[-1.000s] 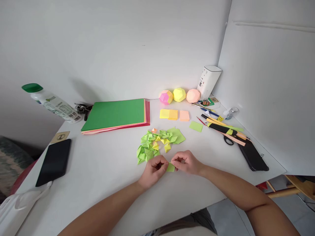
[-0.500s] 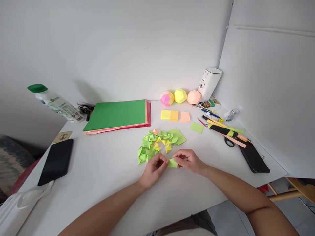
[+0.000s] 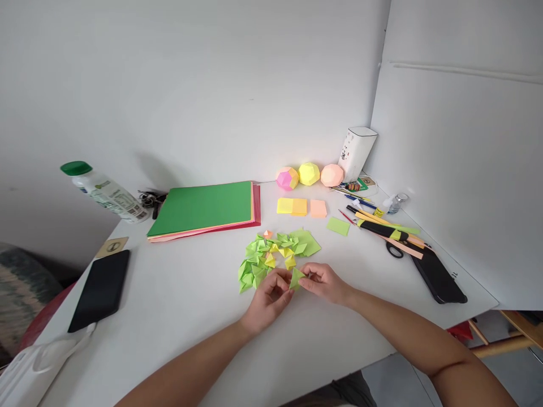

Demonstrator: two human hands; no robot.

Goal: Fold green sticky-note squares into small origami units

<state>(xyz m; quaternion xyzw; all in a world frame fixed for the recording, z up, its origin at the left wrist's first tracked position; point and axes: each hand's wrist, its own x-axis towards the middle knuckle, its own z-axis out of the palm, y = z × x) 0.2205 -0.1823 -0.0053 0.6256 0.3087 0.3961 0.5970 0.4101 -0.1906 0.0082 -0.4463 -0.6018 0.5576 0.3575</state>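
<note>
My left hand (image 3: 268, 298) and my right hand (image 3: 326, 281) meet just above the white table (image 3: 190, 305), fingers pinched together on a small folded green paper piece (image 3: 296, 276) that stands up as a triangle between them. Right behind the hands lies a pile of folded green and yellow paper pieces (image 3: 274, 253), with one orange piece at its far edge.
A stack of coloured paper sheets (image 3: 203, 208), green on top, lies at the back. Sticky-note pads (image 3: 300, 207), three paper balls (image 3: 309, 174), a white box (image 3: 355, 152), pens and scissors (image 3: 388, 232), a bottle (image 3: 104, 192) and two black phones (image 3: 100, 289) (image 3: 441, 276) surround the work area.
The green paper piece went from lying flat between my fingers to folded up into a standing triangle. The camera tilted slightly, so everything sits a bit lower in view.
</note>
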